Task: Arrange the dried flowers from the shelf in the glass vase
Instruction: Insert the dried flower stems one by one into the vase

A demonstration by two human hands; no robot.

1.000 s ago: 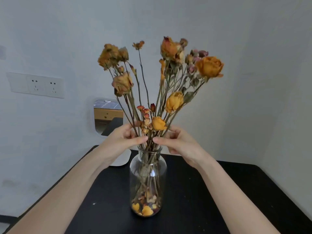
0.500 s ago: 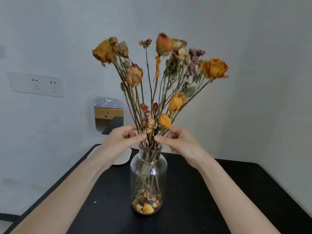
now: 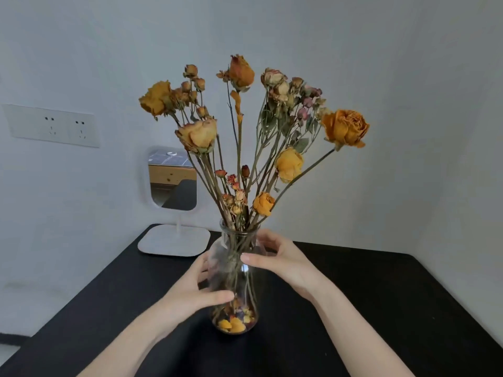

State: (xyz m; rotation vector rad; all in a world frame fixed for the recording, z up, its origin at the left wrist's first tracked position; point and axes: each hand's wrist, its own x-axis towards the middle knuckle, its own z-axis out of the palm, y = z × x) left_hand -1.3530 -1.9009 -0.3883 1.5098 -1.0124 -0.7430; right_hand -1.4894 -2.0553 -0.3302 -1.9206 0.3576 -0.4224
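Note:
A clear glass vase (image 3: 236, 284) stands upright on the black table (image 3: 367, 308), with loose petals at its bottom. A bunch of dried flowers (image 3: 245, 131), mostly orange and yellow roses with a few pink buds, fans out from its neck. My left hand (image 3: 196, 292) wraps the vase's lower left side, thumb across the front. My right hand (image 3: 280, 258) holds the vase's shoulder on the right, thumb on the front glass. Both hands are below the blooms and touch only the glass.
A small white-framed mirror (image 3: 172, 180) on a flat white base (image 3: 174, 240) stands at the table's back left, against the wall. A double wall socket (image 3: 51, 126) is on the left wall. The walls meet in a corner at the right.
Both hands have dropped from the stems at the vase's neck down onto the vase body. The bunch has spread wider and leans a little further left.

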